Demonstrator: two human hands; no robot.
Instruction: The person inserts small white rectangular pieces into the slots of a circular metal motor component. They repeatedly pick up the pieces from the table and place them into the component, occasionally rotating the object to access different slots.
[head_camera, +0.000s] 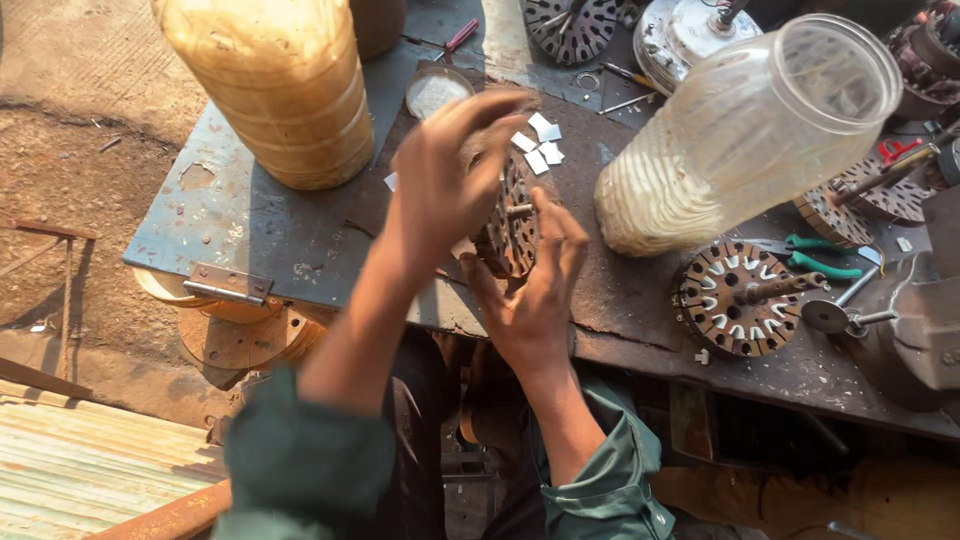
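My left hand (445, 185) and my right hand (535, 290) both hold a round slotted metal motor core (513, 222) tilted on edge above the metal workbench (240, 215). The left hand's fingers curl over its top rim; the right hand supports it from below, thumb against its face near the short shaft. Small white paper slips (540, 145) lie on the bench just behind the core. A second core (738, 298) with white slips in its slots and a shaft rests to the right.
A tipped clear plastic jar (745, 130) holding white slips stands at right. A tall yellowish jar (280, 85) stands at left. Green-handled pliers (815, 255), more cores (870, 200) and a grey vise (915, 325) crowd the right side. A small lid (437, 90) lies behind.
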